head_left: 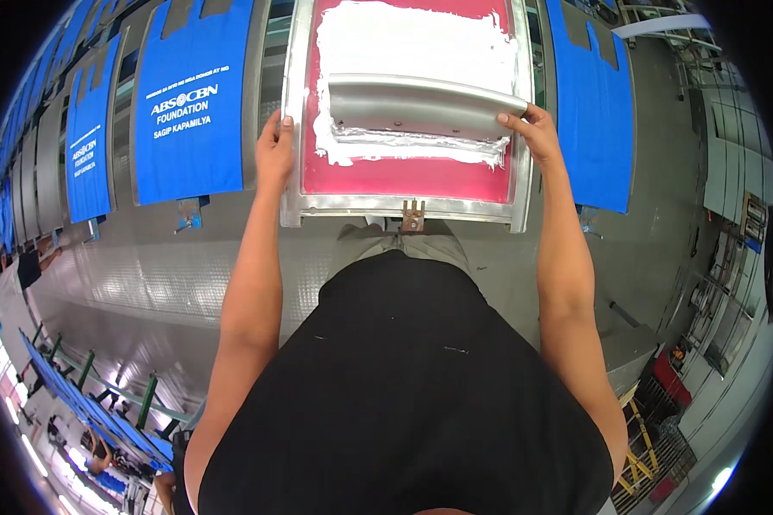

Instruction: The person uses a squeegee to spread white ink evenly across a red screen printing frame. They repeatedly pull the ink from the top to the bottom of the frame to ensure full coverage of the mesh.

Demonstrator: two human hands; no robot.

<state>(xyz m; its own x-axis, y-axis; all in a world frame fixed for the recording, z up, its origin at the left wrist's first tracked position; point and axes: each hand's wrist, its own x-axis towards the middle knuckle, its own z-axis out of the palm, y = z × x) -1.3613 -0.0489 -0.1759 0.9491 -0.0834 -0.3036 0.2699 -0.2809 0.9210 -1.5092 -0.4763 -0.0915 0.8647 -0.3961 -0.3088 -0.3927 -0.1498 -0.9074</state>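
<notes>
A silk-screen frame (404,206) with metal rails and a pink mesh lies in front of me. Thick white ink (412,39) covers much of the mesh. Across the ink rests a long metal squeegee (412,103), its lower side streaked with white. My left hand (275,154) is closed around the frame's left rail. My right hand (538,136) closes over the right rail, its thumb reaching inward onto the squeegee's right end. The fingertips outside the rails are partly hidden.
Blue printed cloth panels (193,163) lie on boards to the left, and another blue panel (597,129) lies to the right. A metal bracket (413,215) sits at the frame's near edge. Another person (13,287) is at the far left.
</notes>
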